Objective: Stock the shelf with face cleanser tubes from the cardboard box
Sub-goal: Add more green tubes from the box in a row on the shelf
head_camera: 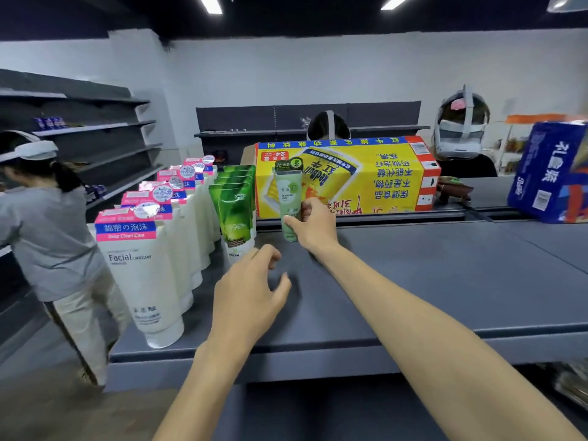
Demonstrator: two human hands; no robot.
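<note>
A flat grey metal shelf [413,275] carries a yellow printed cardboard box [346,176] at its back. The right hand [313,226] grips an upright pale green cleanser tube [289,202] before it; the left hand [251,291] hovers nearby, fingers loosely apart.

both forearms are showing bare, with no sleeves. the left hand [246,291] and right hand [313,226] are wearing nothing.

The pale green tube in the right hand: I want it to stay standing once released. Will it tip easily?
Probably. The pale green tube is tall and narrow, standing on its small cap, pinched by the right hand. It looks light, so a nudge could topple it toward the dark green tubes alongside.
</note>
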